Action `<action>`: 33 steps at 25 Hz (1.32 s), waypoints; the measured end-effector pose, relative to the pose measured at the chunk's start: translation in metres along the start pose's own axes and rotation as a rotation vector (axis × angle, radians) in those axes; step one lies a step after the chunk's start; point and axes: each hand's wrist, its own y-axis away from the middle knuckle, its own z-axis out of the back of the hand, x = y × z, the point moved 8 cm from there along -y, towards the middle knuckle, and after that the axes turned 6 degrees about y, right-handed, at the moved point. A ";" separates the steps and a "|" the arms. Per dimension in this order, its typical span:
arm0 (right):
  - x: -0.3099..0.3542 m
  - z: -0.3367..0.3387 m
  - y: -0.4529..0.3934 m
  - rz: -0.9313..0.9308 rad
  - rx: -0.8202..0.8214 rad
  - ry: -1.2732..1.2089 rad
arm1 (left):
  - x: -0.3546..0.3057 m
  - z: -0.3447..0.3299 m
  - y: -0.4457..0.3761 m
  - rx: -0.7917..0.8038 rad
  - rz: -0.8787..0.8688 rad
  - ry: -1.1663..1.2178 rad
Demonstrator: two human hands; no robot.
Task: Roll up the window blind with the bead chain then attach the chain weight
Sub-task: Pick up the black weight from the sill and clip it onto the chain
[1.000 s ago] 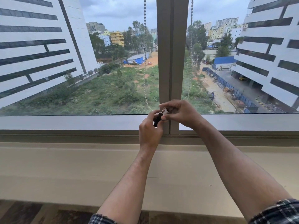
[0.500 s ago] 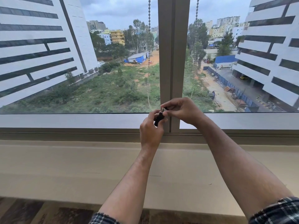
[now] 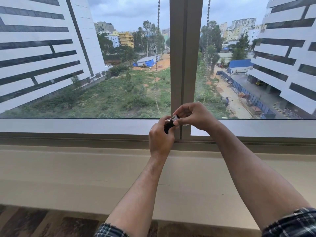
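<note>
Blind raised clear of the glass; weight attachment was in progress.
Left hand [image 3: 160, 137] gripped the chain weight [image 3: 169, 124] at the mullion [image 3: 183, 65] base; right hand [image 3: 193, 115] pinched the bead chain [image 3: 157, 65] loop against it, apparently unseated.

Hands: 2, left hand [image 3: 160, 135] + right hand [image 3: 195, 115], both closed round 1 small black-and-silver chain weight [image 3: 171, 123]. Bead chain [image 3: 157, 53]: 2 strands hanging, 1 each side of the mullion [image 3: 184, 57]; 2nd strand at approx [image 3: 208, 14]. Window panes: 2, split by that 1 mullion. Sill [image 3: 68, 177]: 1. Plaid sleeve cuffs: 2, left cuff [image 3: 109, 230] & right cuff [image 3: 290, 224]. Big white buildings outside: 2, 1 per side.
</note>
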 end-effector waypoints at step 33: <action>-0.037 -0.043 0.067 0.210 -0.566 0.470 | 0.048 -0.017 0.030 0.047 0.293 0.095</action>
